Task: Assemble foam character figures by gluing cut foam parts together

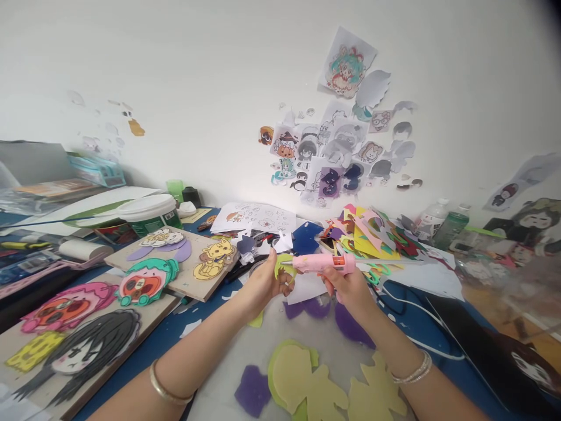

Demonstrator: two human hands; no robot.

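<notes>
Left hand: the left hand [263, 286], in the middle of the frame, pinches a small lime-green piece [284, 266] between thumb and curled fingers; the grip is narrow, likely to steady something thin and bendy.
Right hand: the right hand [350, 286], just right of centre, wraps round the handle of a pink glue gun [313, 264], probably for control of the trigger.
Nozzle: it points left at the green piece, the two close together (whether they touch, I cannot tell).
Glue stick: a pale rod [394, 261] juts from the gun's back toward the right, presumably fed from that end.
Lower middle: pale yellow cutouts [324, 389] lie on a grey mat [228, 362], one over a lime shape [274, 374]; a purple cutout [253, 392] sits just left, all within easy reach.
Left boards: finished-looking figures lie face up on boards [208, 290], perhaps to stay flat.
Wall: paper drawings [348, 64] hang above the desk, perhaps for reference.
Gun label: an orange-red sticker [338, 261], too small to read.
Other labels: a green-and-white tub [149, 213] at left and bottles [433, 219] at right carry print; no brand is legible.
</notes>
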